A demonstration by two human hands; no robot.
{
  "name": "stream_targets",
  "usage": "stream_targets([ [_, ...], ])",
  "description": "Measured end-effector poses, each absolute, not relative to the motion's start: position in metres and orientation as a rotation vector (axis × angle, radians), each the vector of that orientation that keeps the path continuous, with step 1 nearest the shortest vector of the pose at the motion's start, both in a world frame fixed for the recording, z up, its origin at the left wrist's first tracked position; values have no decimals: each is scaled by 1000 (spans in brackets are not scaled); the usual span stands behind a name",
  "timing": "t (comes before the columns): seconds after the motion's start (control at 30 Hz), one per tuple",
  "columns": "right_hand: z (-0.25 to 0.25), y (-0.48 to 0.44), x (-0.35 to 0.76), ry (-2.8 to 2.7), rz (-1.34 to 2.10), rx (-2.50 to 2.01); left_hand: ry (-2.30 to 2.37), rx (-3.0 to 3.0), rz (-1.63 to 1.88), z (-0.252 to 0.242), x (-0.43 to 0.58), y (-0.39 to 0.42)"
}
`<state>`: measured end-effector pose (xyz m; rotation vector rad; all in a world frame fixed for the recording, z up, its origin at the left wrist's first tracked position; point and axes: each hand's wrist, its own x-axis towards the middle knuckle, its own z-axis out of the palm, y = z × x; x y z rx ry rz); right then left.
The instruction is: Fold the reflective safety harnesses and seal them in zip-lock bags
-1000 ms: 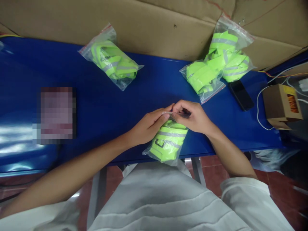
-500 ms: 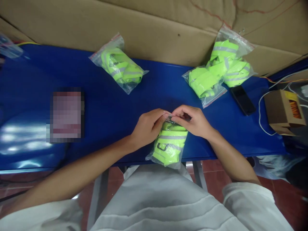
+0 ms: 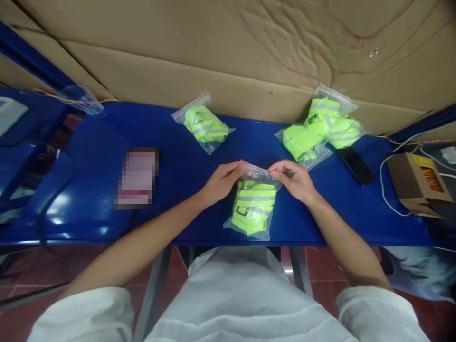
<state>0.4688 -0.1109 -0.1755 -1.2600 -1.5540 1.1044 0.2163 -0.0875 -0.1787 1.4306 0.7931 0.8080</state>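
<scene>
A clear zip bag (image 3: 251,209) lies near the table's front edge, with a folded neon-yellow reflective strap (image 3: 253,202) inside. Grey stripes and a dark buckle show through the plastic. My left hand (image 3: 223,181) pinches the left corner of the bag's top edge between thumb and fingers. At the opposite top corner, my right hand (image 3: 294,178) grips the plastic the same way. Between the two hands the red-lined zip edge is stretched out flat. Whether the zip is fully closed cannot be made out.
Another bagged yellow strap (image 3: 205,126) lies at the back, and several more bags (image 3: 320,126) are heaped at the back right. A black phone (image 3: 356,165) rests beside them, near a cardboard box (image 3: 416,183) and white cable. A clear cup (image 3: 81,99) lies back left; a blurred-out item (image 3: 137,178) is at left.
My hands have moved apart, from close together at the bag's top to its two corners, spreading the zip edge. The camera view has shifted, showing more of the left side.
</scene>
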Motion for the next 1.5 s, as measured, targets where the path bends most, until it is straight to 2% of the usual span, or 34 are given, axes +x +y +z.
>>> stream_targets([
  [0.43, -188, -106, 476, -1371, 802, -1254, 1074, 1502, 1038, -190, 202, -69],
  [0.57, -184, -107, 481, -1364, 623, -1260, 1274, 1812, 1178, -178, 192, -61],
  [0.7, -172, -119, 476, -1629, 257, -1285, 1606, 2310, 1019, -164, 185, -50],
  [0.83, -165, -130, 465, -1953, 227, -1212, 1739, 2395, 841, -167, 180, -39],
  [0.97, -168, -130, 460, -2228, 363, -1175, 1741, 2281, 826, -180, 172, -31],
  [1.17, -172, -126, 460, -2221, 355, -1210, 1586, 2011, 1113, -184, 157, -24],
  [1.37, -173, -107, 459, -2272, 234, -1176, 1275, 1591, 1429, -174, 153, -21],
  [1.5, -160, -91, 457, -2251, -2, -1287, 1030, 1184, 1474, -162, 158, -21],
])
